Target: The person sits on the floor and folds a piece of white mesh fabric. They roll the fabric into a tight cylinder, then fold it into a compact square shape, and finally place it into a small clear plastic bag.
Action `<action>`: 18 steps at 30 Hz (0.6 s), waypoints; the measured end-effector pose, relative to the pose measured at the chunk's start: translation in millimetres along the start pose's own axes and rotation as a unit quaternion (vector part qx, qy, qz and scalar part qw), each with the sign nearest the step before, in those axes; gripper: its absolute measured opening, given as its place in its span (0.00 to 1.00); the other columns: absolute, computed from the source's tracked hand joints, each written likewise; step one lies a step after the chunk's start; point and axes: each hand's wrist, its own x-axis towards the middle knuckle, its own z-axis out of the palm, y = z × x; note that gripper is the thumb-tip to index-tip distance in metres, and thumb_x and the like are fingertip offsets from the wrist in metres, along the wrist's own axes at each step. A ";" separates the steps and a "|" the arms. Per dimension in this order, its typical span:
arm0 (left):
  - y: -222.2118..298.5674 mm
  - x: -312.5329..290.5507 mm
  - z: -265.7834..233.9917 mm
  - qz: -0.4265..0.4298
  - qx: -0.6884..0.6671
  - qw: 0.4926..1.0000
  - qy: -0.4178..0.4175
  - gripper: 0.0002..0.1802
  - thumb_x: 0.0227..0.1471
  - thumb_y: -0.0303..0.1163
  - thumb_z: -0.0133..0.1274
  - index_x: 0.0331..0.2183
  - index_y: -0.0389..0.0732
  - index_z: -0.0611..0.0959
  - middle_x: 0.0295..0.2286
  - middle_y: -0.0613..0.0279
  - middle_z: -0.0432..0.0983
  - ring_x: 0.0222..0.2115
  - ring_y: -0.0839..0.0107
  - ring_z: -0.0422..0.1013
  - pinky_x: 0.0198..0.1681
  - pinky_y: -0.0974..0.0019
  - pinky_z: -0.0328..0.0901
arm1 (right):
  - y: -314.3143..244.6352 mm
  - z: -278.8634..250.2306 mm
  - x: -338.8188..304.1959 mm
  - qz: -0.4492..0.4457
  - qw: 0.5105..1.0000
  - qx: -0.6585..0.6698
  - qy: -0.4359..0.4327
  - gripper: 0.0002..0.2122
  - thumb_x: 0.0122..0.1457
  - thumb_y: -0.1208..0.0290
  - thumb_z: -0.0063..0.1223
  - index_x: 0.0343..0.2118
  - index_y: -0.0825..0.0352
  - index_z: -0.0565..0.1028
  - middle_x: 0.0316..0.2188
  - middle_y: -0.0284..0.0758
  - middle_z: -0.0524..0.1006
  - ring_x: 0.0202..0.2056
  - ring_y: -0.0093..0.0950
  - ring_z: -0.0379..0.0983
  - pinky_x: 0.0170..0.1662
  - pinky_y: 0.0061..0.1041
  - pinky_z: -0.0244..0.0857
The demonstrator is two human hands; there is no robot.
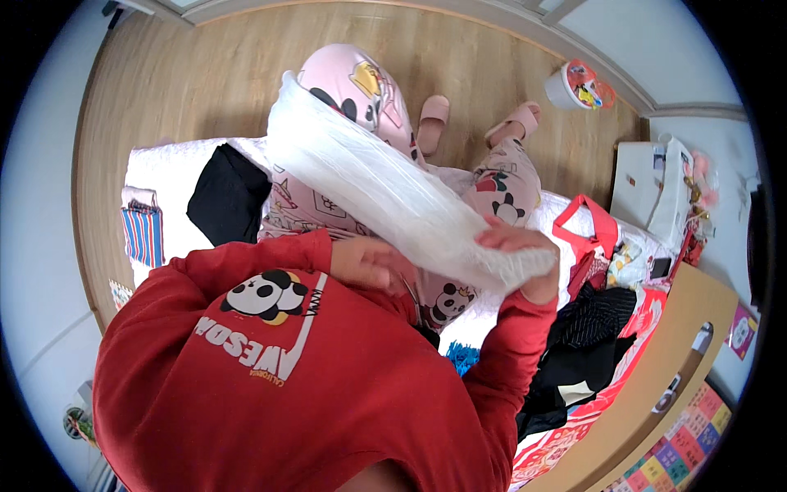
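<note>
White cloth over lap, bed's front edge.
Right hand clamped on its near end; left hand half-curled, grip unclear. Loose far end could slide floorward if grip slackens.

The long cloth is white. The sweatshirt is red, panda-printed; the trousers are pink, panda-printed. The folded textile carries red, blue and white stripes.

You sit on the bed; on your left lie a striped cloth and a black cloth, on your right black clothes and a red strap; the floor carries slippers and a bucket
</note>
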 end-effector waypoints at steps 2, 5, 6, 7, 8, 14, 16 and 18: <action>15.2 3.4 9.7 0.182 -0.361 0.913 0.060 0.33 0.49 0.47 0.47 0.51 0.40 0.58 0.48 0.54 0.59 0.49 0.59 0.57 0.51 0.56 0.53 | -1.3 -7.2 -0.8 -0.097 0.977 0.051 -0.184 0.21 0.49 0.62 0.49 0.43 0.71 0.65 0.42 0.47 0.68 0.44 0.42 0.66 0.52 0.46 0.47; 21.7 -9.9 -20.7 0.284 -0.309 0.883 0.212 0.34 0.50 0.47 0.45 0.53 0.41 0.55 0.50 0.52 0.56 0.51 0.56 0.54 0.53 0.51 0.49 | -22.4 -11.4 -12.8 -0.076 0.940 0.110 -0.315 0.22 0.50 0.61 0.49 0.45 0.71 0.63 0.41 0.50 0.67 0.43 0.45 0.66 0.51 0.47 0.49; 28.6 -16.2 -27.6 0.301 -0.284 0.869 0.272 0.33 0.50 0.46 0.45 0.52 0.41 0.56 0.50 0.52 0.56 0.51 0.56 0.55 0.53 0.52 0.49 | -33.5 -10.2 -21.2 -0.033 0.941 0.130 -0.312 0.20 0.48 0.62 0.52 0.41 0.70 0.67 0.35 0.51 0.72 0.40 0.45 0.68 0.51 0.45 0.50; 36.6 -20.9 -33.2 0.297 -0.282 0.863 0.295 0.29 0.50 0.41 0.45 0.50 0.38 0.61 0.47 0.51 0.61 0.48 0.56 0.58 0.53 0.54 0.51 | -36.3 -13.2 -29.1 -0.021 0.921 0.150 -0.358 0.21 0.49 0.62 0.50 0.43 0.71 0.65 0.37 0.53 0.70 0.42 0.46 0.67 0.52 0.44 0.49; 44.0 -22.4 -39.6 0.296 -0.258 0.865 0.312 0.28 0.50 0.40 0.46 0.49 0.36 0.62 0.46 0.51 0.63 0.47 0.56 0.60 0.52 0.55 0.52 | -38.8 -13.1 -36.0 -0.012 0.901 0.170 -0.398 0.22 0.50 0.63 0.48 0.45 0.72 0.62 0.40 0.54 0.68 0.43 0.47 0.65 0.52 0.44 0.47; 106.5 15.3 -57.7 0.269 -0.165 0.928 0.199 0.23 0.49 0.33 0.45 0.46 0.31 0.65 0.43 0.49 0.66 0.45 0.58 0.63 0.51 0.60 0.56 | -59.8 3.0 -107.2 0.030 0.923 0.120 -0.365 0.17 0.53 0.71 0.43 0.43 0.77 0.63 0.42 0.50 0.66 0.47 0.46 0.62 0.51 0.46 0.50; 134.2 58.3 -46.6 0.218 -0.135 0.950 0.179 0.23 0.50 0.31 0.44 0.46 0.31 0.65 0.43 0.48 0.66 0.45 0.58 0.63 0.52 0.60 0.55 | -71.7 15.2 -139.0 0.032 0.965 0.076 -0.251 0.13 0.55 0.73 0.43 0.40 0.76 0.66 0.41 0.47 0.69 0.45 0.43 0.65 0.51 0.43 0.53; 157.4 119.2 -34.0 0.125 -0.053 0.975 0.177 0.21 0.49 0.31 0.46 0.45 0.32 0.67 0.40 0.50 0.69 0.41 0.59 0.67 0.47 0.59 0.61 | -91.7 34.3 -170.0 0.127 0.987 0.025 -0.094 0.11 0.55 0.71 0.45 0.37 0.75 0.69 0.38 0.45 0.72 0.43 0.39 0.68 0.50 0.38 0.57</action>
